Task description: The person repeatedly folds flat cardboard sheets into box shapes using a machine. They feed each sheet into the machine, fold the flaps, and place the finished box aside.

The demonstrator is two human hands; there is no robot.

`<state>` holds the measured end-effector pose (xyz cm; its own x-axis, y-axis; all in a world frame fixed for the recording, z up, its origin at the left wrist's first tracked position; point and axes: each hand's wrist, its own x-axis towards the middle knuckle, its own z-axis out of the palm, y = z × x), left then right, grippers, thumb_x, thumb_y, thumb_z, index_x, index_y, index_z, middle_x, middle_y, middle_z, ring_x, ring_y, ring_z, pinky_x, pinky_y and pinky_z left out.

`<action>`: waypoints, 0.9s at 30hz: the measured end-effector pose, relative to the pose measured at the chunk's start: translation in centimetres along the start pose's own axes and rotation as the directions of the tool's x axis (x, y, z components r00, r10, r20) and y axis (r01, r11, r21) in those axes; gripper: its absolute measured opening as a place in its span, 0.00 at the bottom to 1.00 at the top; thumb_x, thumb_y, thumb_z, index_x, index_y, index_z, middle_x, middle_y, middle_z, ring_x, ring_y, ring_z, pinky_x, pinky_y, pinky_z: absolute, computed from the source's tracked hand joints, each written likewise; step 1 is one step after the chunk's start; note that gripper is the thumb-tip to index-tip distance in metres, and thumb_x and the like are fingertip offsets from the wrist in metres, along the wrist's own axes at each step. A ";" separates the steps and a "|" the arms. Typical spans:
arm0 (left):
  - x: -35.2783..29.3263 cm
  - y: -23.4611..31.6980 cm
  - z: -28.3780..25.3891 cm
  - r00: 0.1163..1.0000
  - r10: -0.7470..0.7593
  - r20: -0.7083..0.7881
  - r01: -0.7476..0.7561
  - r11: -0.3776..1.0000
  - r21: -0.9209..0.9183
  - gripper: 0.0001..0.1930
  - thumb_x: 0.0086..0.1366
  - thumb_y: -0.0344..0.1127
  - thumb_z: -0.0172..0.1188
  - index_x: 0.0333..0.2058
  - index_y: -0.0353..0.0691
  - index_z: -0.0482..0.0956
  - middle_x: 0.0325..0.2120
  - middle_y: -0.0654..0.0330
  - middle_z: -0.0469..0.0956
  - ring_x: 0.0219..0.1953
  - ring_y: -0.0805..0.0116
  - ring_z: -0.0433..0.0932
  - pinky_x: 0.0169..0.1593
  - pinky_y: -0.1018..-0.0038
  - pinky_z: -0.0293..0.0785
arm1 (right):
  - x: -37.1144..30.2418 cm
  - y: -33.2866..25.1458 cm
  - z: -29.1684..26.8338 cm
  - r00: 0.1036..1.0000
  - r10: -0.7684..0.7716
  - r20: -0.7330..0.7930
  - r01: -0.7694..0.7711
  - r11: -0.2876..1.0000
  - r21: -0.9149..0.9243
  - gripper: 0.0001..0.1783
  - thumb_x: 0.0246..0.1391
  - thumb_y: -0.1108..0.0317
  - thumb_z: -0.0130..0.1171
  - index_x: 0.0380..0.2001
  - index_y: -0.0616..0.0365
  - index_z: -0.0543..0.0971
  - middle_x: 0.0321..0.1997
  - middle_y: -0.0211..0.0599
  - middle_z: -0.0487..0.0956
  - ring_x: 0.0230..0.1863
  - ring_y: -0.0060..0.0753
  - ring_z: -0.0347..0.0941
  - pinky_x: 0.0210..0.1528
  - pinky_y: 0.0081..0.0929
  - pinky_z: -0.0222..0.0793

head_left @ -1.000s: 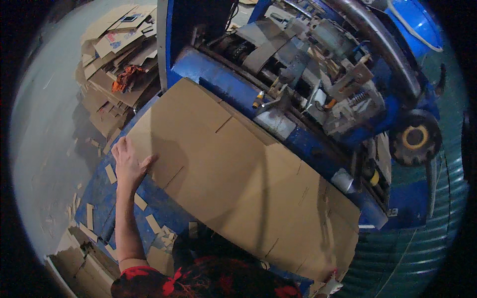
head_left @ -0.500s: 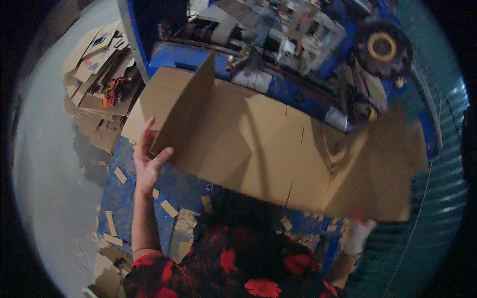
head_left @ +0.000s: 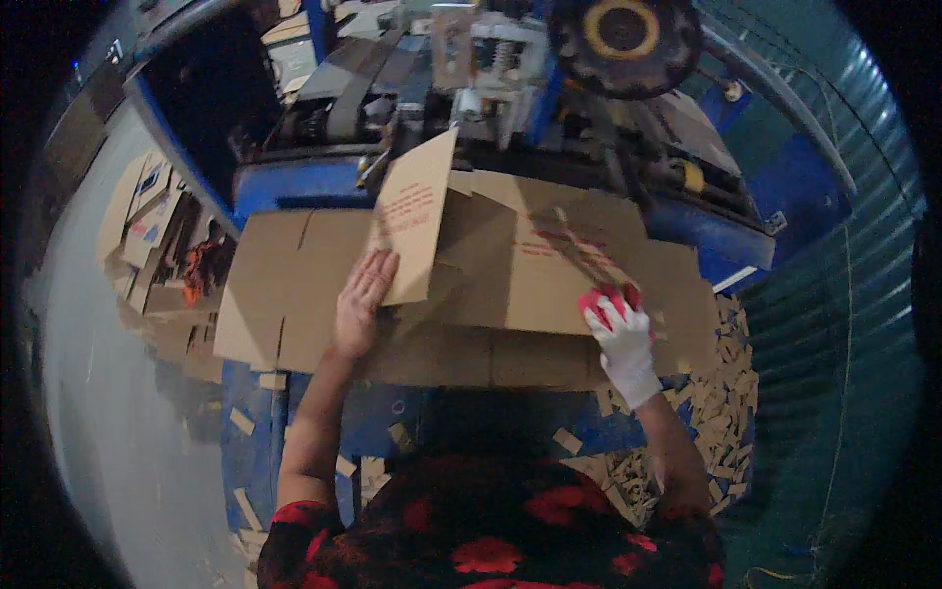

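Observation:
A brown cardboard sheet (head_left: 579, 312) lies folded over in front of me, with red print on its upper face. Its left panel (head_left: 417, 216) stands up, also printed in red. My left hand (head_left: 361, 299) is bare; its fingers lie stretched along the lower left of this raised panel, and the thumb is hidden. At the sheet's near right edge, my right hand (head_left: 620, 339) wears a white glove with red fingertips, its fingers curled on the cardboard. Beneath is a wider flat cardboard layer (head_left: 260, 285) with slots cut in it.
A blue machine (head_left: 314, 184) with metal parts and a dark wheel (head_left: 623, 34) runs along the far side. Cardboard scraps (head_left: 721, 412) heap at the right and litter the blue table (head_left: 343, 412). Stacked cardboard (head_left: 162, 231) stands left, and a green corrugated wall (head_left: 814, 324) is at right.
The view has swung right. My gloved hand has come up from below the cardboard's near edge onto it. The left panel's printed face now shows, and a printed right portion lies folded over.

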<state>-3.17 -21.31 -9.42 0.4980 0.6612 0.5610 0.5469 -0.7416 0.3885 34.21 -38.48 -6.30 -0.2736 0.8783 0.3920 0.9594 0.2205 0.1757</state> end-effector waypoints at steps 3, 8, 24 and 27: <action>4.2 -1.7 2.2 1.000 -0.025 -0.010 0.026 0.998 0.054 0.41 0.42 0.26 0.65 0.60 0.42 0.65 0.58 0.51 0.67 0.61 0.48 0.64 0.61 0.60 0.64 | 2.3 2.7 3.6 0.999 0.032 -0.037 -0.034 0.998 -0.053 0.33 0.36 0.78 0.57 0.51 0.45 0.74 0.54 0.39 0.70 0.57 0.53 0.65 0.60 0.54 0.59; 9.3 -4.7 5.3 0.999 0.030 -0.038 -0.028 0.998 0.060 0.36 0.47 0.27 0.63 0.59 0.40 0.66 0.56 0.47 0.68 0.60 0.48 0.66 0.60 0.63 0.66 | 6.3 7.4 7.6 0.997 0.054 0.051 -0.047 0.989 -0.137 0.32 0.44 0.74 0.54 0.56 0.40 0.70 0.57 0.38 0.70 0.60 0.49 0.64 0.66 0.52 0.52; 10.9 -9.9 5.4 0.998 -0.023 -0.053 0.036 0.966 0.255 0.23 0.54 0.30 0.60 0.51 0.45 0.73 0.50 0.59 0.75 0.52 0.62 0.72 0.56 0.65 0.67 | 12.7 16.3 7.3 0.931 0.356 -0.082 -0.335 0.921 0.198 0.36 0.46 0.68 0.60 0.61 0.57 0.64 0.59 0.56 0.67 0.60 0.60 0.62 0.65 0.48 0.53; 0.7 -10.9 -2.6 0.803 -0.545 -0.239 0.591 0.679 0.436 0.18 0.55 0.35 0.62 0.46 0.45 0.77 0.51 0.55 0.72 0.56 0.50 0.65 0.57 0.60 0.65 | 2.7 12.9 3.5 0.858 0.511 -0.053 -0.509 0.860 0.043 0.48 0.39 0.58 0.67 0.63 0.62 0.58 0.65 0.54 0.61 0.68 0.56 0.52 0.69 0.49 0.44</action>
<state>-10.54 -13.05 -11.40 -0.0592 0.9086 0.4135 0.9589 -0.0634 0.2765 46.05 -31.75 -6.13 0.2518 0.8435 0.4744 0.9670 -0.2394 -0.0877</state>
